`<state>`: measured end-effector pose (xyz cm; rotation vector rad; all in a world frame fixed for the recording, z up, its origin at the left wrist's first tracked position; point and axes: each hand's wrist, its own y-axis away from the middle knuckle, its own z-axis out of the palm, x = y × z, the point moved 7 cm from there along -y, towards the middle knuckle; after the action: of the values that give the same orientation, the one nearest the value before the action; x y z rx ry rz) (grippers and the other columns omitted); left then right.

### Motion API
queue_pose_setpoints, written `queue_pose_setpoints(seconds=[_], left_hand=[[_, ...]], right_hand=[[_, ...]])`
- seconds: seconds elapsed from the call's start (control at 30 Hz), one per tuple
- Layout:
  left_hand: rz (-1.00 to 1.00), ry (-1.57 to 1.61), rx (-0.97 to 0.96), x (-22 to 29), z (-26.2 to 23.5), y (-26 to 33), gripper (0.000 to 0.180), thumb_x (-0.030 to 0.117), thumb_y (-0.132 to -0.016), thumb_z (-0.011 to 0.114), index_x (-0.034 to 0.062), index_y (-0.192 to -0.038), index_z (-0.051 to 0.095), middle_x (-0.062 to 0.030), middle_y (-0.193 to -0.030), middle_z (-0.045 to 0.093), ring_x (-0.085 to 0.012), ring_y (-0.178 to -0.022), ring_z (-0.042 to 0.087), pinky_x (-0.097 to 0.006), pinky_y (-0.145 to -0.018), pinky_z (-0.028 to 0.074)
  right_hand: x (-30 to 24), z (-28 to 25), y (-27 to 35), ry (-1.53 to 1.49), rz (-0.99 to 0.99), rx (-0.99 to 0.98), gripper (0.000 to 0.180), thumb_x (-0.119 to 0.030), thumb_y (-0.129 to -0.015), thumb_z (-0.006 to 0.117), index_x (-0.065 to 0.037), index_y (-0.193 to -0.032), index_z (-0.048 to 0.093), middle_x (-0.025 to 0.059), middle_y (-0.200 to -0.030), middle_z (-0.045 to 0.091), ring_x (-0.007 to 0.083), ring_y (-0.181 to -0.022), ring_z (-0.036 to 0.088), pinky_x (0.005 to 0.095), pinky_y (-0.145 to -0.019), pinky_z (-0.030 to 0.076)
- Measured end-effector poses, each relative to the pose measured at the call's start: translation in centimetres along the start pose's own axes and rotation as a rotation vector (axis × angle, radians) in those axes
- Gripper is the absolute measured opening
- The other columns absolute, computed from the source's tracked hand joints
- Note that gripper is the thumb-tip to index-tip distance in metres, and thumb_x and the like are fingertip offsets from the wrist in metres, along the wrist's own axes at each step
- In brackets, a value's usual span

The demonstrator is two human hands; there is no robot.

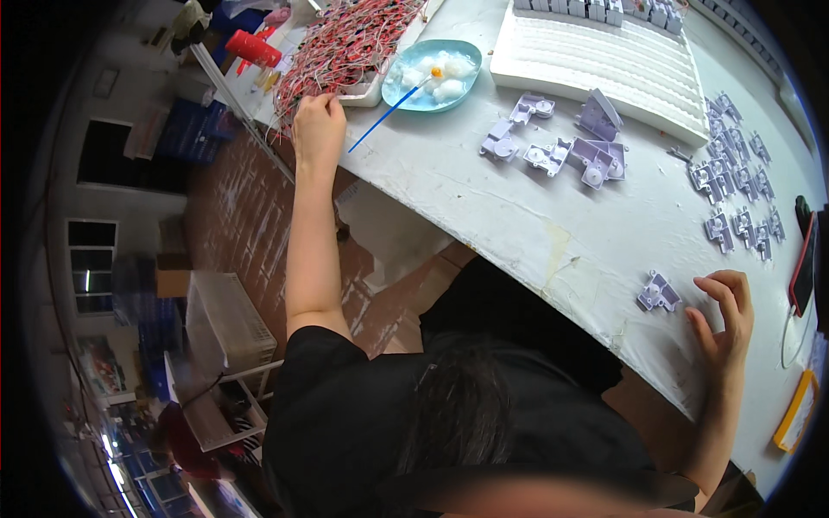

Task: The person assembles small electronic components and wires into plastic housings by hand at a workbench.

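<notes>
My left hand [316, 129] reaches to the near corner of a white tray [363, 100] heaped with small red and black wired parts [350, 43]. Its fingers are curled closed at the edge of the heap, and what they hold, if anything, is hidden. My right hand [724, 315] hovers at the right of the table, thumb and fingers apart, nothing between them. Just left of its fingertips lies a single small lavender plastic housing [659, 292], its hollow side with round posts facing up.
A light blue dish [471, 53] holds white cotton-like tufts and a blue stick [384, 117]. Several lavender housings [546, 157] lie mid-table, more [718, 177] at right. Behind stands a ribbed white foam tray [596, 65]. A red bottle [253, 48] lies far left; a phone [805, 268] rests right.
</notes>
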<state>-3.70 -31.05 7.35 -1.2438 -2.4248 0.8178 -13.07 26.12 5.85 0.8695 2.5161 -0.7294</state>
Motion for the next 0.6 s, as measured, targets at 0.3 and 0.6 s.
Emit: queue_pose_setpoints(seconds=[0.3,0.6], left_hand=[[-0.289,0.426,0.041,-7.6,0.5,1.0,0.02,0.018,-0.095,0.062,0.0012,-0.1,0.073,-0.0067,-0.081,0.073,-0.0105,-0.066,0.066,-0.025,-0.061,0.052],[-0.011,0.382,-0.2,-2.1,2.1,2.9,0.027,0.014,-0.089,0.061,0.0011,-0.111,0.071,-0.0119,-0.099,0.07,-0.0245,-0.089,0.068,-0.032,-0.081,0.053]], right_hand=[[0.3,0.2,0.3,-0.019,0.009,-0.037,0.04,-0.012,-0.069,0.082,0.0,-0.104,0.066,0.0139,-0.096,0.057,0.0284,-0.086,0.059,0.0359,-0.075,0.049],[0.5,-0.4,0.6,0.023,-0.096,-0.01,0.035,-0.012,-0.073,0.079,0.001,-0.103,0.067,0.0157,-0.094,0.058,0.0307,-0.086,0.059,0.0369,-0.074,0.05]])
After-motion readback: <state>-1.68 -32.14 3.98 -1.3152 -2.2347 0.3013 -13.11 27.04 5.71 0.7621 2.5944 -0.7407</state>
